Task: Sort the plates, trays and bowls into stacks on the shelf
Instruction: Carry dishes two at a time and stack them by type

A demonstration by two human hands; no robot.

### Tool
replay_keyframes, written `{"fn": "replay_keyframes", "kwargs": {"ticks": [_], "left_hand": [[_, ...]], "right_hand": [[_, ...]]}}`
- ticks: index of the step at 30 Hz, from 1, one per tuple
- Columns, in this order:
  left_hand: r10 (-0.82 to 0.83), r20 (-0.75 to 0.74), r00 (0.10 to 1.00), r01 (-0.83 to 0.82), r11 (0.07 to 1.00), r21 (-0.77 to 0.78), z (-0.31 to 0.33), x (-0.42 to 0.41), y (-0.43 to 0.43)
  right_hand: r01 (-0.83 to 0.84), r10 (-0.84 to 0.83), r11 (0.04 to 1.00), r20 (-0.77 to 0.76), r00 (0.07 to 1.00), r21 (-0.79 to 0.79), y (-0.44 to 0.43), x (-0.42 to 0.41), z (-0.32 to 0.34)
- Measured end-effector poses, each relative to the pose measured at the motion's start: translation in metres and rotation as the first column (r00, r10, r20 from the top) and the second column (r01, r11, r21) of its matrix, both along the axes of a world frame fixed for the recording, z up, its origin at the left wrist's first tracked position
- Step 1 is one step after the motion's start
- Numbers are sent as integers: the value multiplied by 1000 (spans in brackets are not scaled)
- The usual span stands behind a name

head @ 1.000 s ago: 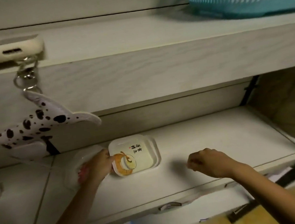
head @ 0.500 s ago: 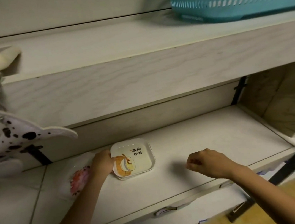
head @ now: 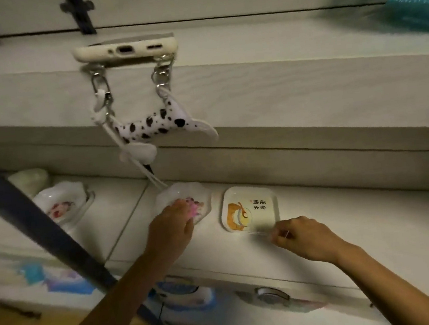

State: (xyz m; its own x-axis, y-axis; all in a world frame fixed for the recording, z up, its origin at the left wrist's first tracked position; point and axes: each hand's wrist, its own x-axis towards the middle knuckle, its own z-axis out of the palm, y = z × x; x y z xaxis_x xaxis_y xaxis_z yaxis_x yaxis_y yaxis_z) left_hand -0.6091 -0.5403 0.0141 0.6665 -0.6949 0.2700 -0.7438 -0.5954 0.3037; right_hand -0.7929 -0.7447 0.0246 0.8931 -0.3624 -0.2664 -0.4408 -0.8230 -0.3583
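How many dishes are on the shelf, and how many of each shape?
Wavy flower dishes: 2 (one under the left hand, one further left)
Square tray: 1
Total: 3
A pale blurry thing at far left is too unclear to count.

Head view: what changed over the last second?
The left hand left the square cream tray with the orange print and now rests on the scalloped clear dish with pink flowers beside it. The right hand moved in to the tray's near edge. The tray stays on the white shelf.
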Motion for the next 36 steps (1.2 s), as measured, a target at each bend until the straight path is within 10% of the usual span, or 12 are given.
{"fn": "replay_keyframes", "kwargs": {"ticks": [16,36], "left_hand": [[467,-40,883,-467,884,11,9,-19,254],[405,-84,911,-392,910,133,16,121,480]], "right_hand": [[-458,454,888,89,886,29,196,122,23],[-254,246,966,146,958,39,411,255,23]]}}
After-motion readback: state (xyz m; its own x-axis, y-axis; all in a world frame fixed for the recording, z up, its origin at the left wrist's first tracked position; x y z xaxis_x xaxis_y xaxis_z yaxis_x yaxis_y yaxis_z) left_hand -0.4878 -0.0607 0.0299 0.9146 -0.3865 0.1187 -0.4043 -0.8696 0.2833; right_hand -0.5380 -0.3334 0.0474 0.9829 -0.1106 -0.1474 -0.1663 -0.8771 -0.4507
